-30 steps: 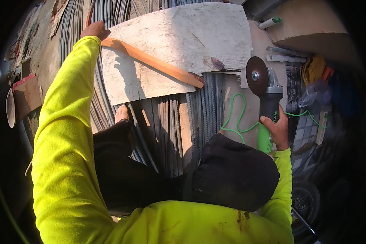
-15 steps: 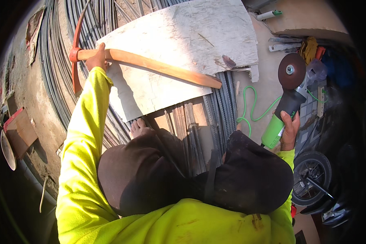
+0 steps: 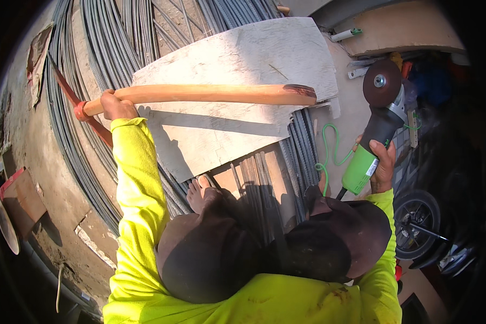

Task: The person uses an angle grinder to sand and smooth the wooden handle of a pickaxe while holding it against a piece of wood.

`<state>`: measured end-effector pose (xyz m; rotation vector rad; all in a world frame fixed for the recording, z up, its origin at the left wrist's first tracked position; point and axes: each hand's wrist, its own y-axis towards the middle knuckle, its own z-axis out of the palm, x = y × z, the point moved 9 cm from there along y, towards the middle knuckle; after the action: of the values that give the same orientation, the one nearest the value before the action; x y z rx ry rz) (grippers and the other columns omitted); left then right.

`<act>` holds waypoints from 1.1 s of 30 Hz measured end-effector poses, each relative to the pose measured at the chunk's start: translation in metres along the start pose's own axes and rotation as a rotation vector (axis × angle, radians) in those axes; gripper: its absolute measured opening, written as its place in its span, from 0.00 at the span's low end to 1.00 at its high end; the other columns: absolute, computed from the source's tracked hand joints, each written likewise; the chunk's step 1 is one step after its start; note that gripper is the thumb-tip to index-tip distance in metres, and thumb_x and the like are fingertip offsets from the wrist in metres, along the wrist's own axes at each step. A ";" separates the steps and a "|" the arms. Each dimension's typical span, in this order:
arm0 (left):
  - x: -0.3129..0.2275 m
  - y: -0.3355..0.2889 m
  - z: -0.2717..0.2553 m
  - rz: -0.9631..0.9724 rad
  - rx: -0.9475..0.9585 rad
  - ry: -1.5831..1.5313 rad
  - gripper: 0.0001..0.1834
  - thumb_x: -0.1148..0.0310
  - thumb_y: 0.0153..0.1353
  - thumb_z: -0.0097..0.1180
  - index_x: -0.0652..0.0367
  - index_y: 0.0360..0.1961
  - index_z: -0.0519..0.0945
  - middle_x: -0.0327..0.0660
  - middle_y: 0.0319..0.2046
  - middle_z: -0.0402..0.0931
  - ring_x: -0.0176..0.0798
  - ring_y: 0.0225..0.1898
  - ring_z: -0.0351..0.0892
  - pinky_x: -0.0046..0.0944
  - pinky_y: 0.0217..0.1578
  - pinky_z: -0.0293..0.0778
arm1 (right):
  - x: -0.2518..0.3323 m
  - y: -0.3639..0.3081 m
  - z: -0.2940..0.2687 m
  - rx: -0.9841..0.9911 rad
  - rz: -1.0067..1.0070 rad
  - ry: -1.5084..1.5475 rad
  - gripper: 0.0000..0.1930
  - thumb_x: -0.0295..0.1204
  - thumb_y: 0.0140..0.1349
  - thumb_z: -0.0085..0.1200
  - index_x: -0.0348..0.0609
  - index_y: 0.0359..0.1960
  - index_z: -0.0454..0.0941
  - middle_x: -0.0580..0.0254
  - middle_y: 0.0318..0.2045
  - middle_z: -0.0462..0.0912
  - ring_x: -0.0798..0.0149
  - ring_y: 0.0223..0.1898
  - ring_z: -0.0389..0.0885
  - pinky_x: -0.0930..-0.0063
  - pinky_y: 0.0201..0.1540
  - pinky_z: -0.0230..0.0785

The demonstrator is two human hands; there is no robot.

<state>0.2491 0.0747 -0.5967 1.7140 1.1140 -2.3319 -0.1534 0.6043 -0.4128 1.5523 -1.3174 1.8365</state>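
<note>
My left hand (image 3: 116, 106) is wrapped round the wooden handle of a pickaxe (image 3: 200, 94), close to its red metal head (image 3: 82, 110). The handle stretches to the right above a pale wooden board, and its end is darkened. On the right, my right hand (image 3: 382, 164) grips the green body of an angle grinder (image 3: 370, 146). Its brown disc (image 3: 382, 82) points away from me, and whether the disc turns cannot be made out. A green cord (image 3: 328, 146) loops beside the tool.
Bundles of steel rebar (image 3: 105, 46) lie under and around the pale board (image 3: 221, 129). At the lower right stands a wheel (image 3: 416, 224). A brown box-like piece (image 3: 22, 201) lies at far left. My bare foot (image 3: 200, 193) rests by the board's near edge.
The pickaxe has swung: its head dropped nearer on the left and its far end rose, so the handle lies almost level. The grinder shifted slightly left, still in my right hand.
</note>
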 end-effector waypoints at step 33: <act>-0.036 0.007 -0.180 0.296 -0.262 -0.302 0.18 0.66 0.58 0.57 0.68 0.39 0.67 0.49 0.35 0.73 0.47 0.36 0.79 0.49 0.43 0.80 | -0.082 0.065 0.223 -0.055 -0.208 -0.737 0.35 0.34 0.45 0.73 0.29 0.53 0.70 0.40 0.43 0.82 0.45 0.44 0.84 0.57 0.49 0.75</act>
<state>0.4128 0.1573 -0.5931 1.2848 0.9824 -2.0686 -0.0585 0.4075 -0.5273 2.3496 -1.3900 1.1146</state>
